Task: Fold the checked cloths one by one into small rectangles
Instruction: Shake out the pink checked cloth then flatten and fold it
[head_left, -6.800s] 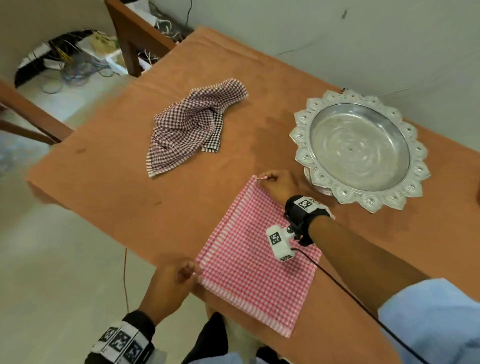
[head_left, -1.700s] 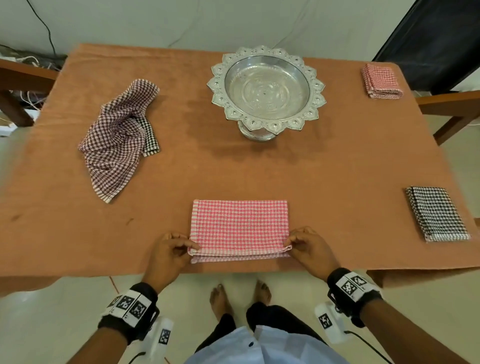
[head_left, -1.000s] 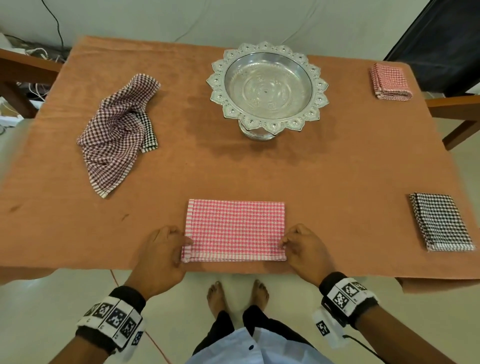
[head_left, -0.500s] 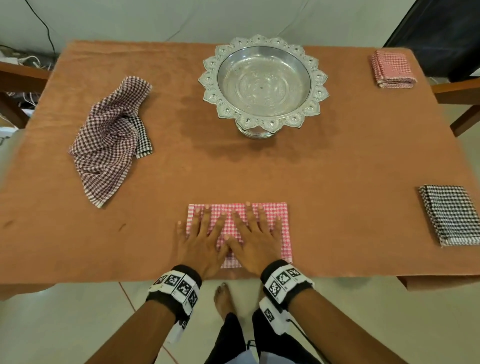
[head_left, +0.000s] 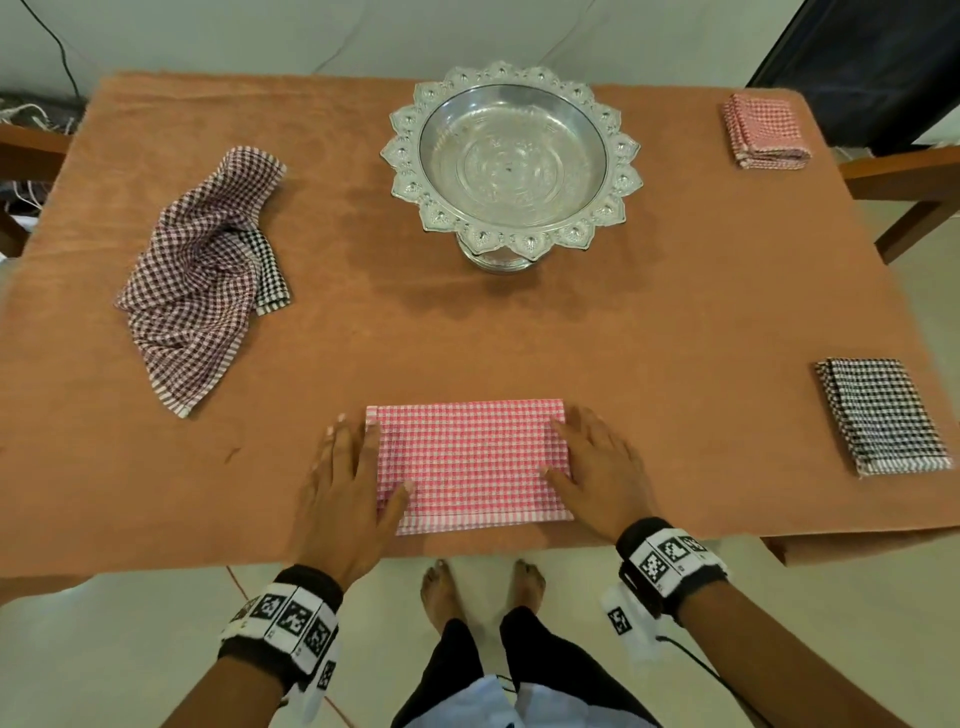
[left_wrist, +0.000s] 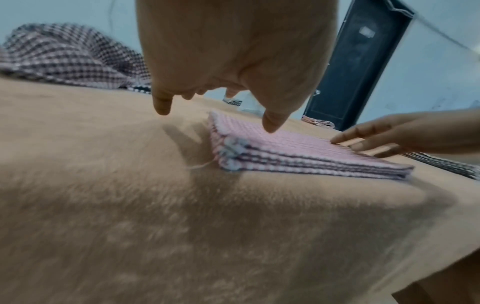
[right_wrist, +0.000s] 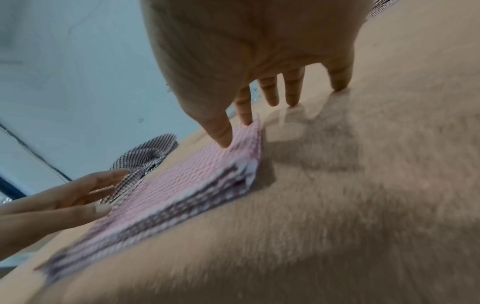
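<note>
A pink checked cloth (head_left: 470, 462) lies folded into a flat rectangle near the table's front edge, its stacked layers showing in the left wrist view (left_wrist: 298, 152) and the right wrist view (right_wrist: 182, 185). My left hand (head_left: 353, 478) lies flat with straight fingers at its left edge, thumb on the fabric. At the cloth's right edge my right hand (head_left: 592, 462) lies flat too, thumb and first finger on the fabric. A crumpled maroon checked cloth (head_left: 202, 275) lies at the left over a black checked cloth (head_left: 267, 270).
A silver pedestal bowl (head_left: 511, 161) stands at the back centre of the orange-covered table (head_left: 519, 338). A folded red checked cloth (head_left: 763, 130) sits at the back right corner, a folded black checked cloth (head_left: 878, 415) at the right edge.
Both hands have slid apart from the middle of the pink cloth to its left and right edges, smoothing it flat.
</note>
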